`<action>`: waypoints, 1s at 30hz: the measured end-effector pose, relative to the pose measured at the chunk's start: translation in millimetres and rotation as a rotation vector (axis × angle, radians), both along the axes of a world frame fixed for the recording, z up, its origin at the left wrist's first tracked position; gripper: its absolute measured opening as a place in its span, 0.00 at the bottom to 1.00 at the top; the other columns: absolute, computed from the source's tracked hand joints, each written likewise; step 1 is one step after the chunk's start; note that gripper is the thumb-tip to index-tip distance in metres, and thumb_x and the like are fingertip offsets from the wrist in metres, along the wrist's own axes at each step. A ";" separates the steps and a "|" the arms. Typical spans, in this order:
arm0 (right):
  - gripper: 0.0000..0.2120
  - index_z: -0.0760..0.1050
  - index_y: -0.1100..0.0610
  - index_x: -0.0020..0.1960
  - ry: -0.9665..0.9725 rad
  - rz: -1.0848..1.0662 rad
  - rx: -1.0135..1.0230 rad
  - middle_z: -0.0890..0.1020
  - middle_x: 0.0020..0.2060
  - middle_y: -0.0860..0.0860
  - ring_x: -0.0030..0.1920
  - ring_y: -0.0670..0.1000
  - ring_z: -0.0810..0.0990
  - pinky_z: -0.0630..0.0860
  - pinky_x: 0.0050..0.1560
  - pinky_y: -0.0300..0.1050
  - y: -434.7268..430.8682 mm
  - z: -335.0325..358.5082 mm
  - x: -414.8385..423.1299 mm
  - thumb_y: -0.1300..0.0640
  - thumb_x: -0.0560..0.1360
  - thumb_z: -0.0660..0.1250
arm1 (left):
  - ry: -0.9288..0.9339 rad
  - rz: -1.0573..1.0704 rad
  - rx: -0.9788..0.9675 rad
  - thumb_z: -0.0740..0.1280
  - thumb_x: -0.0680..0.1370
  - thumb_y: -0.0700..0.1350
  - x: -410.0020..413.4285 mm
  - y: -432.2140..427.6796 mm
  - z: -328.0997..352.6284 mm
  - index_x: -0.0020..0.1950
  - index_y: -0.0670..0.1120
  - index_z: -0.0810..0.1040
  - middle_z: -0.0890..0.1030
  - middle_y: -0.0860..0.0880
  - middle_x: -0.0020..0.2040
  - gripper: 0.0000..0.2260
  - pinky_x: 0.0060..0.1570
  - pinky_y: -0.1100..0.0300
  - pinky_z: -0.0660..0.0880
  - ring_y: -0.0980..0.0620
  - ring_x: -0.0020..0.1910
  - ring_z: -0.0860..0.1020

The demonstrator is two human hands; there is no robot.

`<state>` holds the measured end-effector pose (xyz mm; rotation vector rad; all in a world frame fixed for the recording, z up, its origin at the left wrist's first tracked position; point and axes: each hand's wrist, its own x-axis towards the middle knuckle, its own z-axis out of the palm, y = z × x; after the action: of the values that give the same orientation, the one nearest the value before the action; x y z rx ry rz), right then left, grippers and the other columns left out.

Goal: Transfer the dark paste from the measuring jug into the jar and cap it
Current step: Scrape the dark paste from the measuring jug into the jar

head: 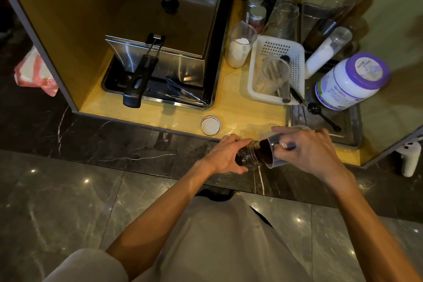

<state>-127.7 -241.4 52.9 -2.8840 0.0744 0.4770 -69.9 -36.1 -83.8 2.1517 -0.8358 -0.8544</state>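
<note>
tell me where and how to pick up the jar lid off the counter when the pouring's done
The lid lies flat on the wooden counter, pale inner face up, with clear space all round. Probably best to come straight down from above and pinch its rim on opposite sides with the fingertips. It sits too low for a side grasp. Both hands are occupied now: left hand on the jar, right hand on the jug.

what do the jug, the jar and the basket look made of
Jug: translucent, frosted plastic; dark paste shows dimly through its wall. Jar: clear ribbed plastic, probably; the paste shows through plainly. Basket: white matte plastic, with perforated walls.
</note>
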 end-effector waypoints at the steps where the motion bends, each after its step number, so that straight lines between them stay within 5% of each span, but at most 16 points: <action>1: 0.16 0.71 0.47 0.27 -0.003 0.006 -0.002 0.77 0.65 0.33 0.56 0.47 0.80 0.64 0.56 0.53 0.1 0.1 0.0 0.45 0.71 0.67 | -0.002 0.001 0.000 0.77 0.70 0.51 0.1 0.1 0.5 0.77 0.53 0.63 0.69 0.45 0.64 0.39 0.69 0.47 0.65 0.47 0.65 0.65; 11: 0.16 0.71 0.51 0.26 -0.014 -0.020 0.020 0.77 0.65 0.34 0.60 0.48 0.78 0.66 0.59 0.57 3.6 4.6 3.5 0.46 0.70 0.67 | 0.002 0.005 0.000 0.77 0.70 0.51 0.2 0.0 1.5 0.77 0.53 0.63 0.69 0.46 0.64 0.39 0.70 0.45 0.64 0.47 0.65 0.65; 20: 0.20 0.69 0.53 0.27 0.057 -0.084 0.102 0.84 0.58 0.40 0.45 0.46 0.79 0.64 0.65 0.61 -4.9 -2.9 13.3 0.44 0.71 0.68 | 0.000 0.008 -0.001 0.77 0.70 0.51 0.0 1.2 0.3 0.78 0.52 0.63 0.69 0.45 0.65 0.40 0.71 0.45 0.64 0.46 0.66 0.65; 30: 0.19 0.71 0.51 0.26 0.102 -0.138 0.172 0.78 0.65 0.36 0.59 0.49 0.79 0.62 0.70 0.67 -0.2 3.2 14.9 0.45 0.72 0.69 | 0.022 0.031 -0.035 0.78 0.70 0.51 -2.2 4.9 -2.1 0.78 0.52 0.63 0.69 0.46 0.64 0.39 0.71 0.47 0.63 0.48 0.65 0.65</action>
<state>-112.8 -241.6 56.1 -2.6640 0.2353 0.5744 -72.1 -31.2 -85.9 2.1159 -0.7984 -0.8409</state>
